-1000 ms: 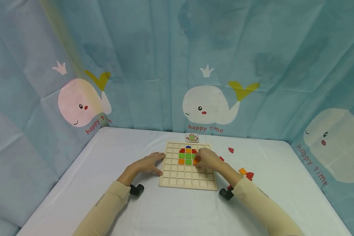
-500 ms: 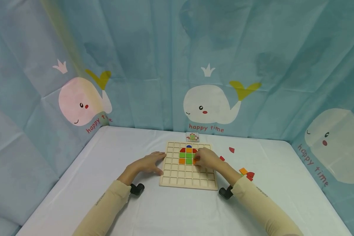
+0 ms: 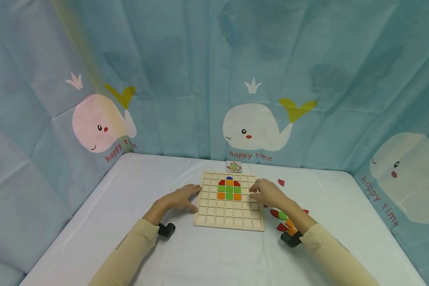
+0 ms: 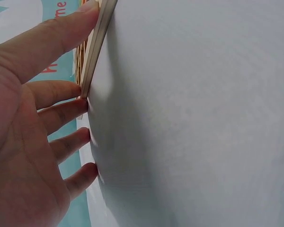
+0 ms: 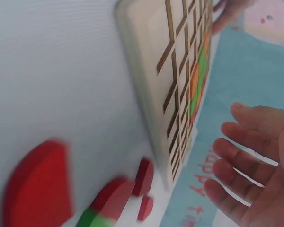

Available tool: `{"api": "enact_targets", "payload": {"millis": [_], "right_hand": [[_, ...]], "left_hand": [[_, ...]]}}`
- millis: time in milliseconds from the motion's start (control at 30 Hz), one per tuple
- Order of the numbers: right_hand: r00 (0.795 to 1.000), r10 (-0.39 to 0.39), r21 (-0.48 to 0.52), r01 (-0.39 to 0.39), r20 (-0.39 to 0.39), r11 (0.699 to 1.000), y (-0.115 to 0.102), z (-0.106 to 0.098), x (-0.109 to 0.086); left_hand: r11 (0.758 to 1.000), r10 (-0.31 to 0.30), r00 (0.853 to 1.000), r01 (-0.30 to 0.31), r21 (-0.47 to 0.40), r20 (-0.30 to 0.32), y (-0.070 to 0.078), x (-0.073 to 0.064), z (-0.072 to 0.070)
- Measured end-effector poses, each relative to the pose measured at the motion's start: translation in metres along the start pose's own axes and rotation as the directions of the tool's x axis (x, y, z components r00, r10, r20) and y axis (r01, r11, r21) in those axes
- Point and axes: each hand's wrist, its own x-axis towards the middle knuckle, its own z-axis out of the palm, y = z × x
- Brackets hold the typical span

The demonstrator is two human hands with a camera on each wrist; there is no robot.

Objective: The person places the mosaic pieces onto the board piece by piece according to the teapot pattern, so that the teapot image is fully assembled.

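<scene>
A wooden grid board (image 3: 211, 214) lies on the white table. Near its top middle sits a pattern of flat pieces: a blue piece (image 3: 229, 178), red rounded pieces (image 3: 221, 183), green squares (image 3: 229, 189) and orange squares (image 3: 237, 196). My left hand (image 3: 180, 197) rests at the board's left edge, thumb and fingers spread. In the left wrist view, the thumb of that hand (image 4: 33, 113) touches the board's rim. Over the board's right side hovers my right hand (image 3: 271, 194). The right wrist view shows its fingers apart, with nothing between them (image 5: 260, 161).
Loose red (image 3: 281, 227), green (image 3: 282, 215) and orange pieces (image 3: 289, 222) lie right of the board, partly under the right forearm. Another red piece (image 3: 281, 182) lies farther back. A small patterned card (image 3: 234, 166) sits behind the board. A blue whale-print curtain (image 3: 178, 119) hangs behind.
My right hand has let go of an orange square, which now sits in the grid at the pattern's lower right. It has moved right, off the pattern. The left hand stays put.
</scene>
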Motion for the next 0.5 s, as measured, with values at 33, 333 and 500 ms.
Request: {"api": "enact_targets", "payload": {"millis": [33,333,500], "right_hand": [[1.0,0.021,0.011,-0.021,0.002,1.0,0.003,-0.001,-0.004],[0.992,0.124,0.061,-0.124,0.01,0.99,0.027,-0.006,-0.042],[0.984,0.173,0.065,-0.175,0.034,0.982,0.034,-0.007,-0.058]], "left_hand": [[1.0,-0.002,1.0,0.002,0.002,0.001,0.0,0.0,0.0],[1.0,-0.016,1.0,0.016,0.006,0.004,0.003,-0.001,-0.002],[1.0,-0.018,1.0,0.018,-0.001,0.004,0.003,-0.001,-0.002]]}}
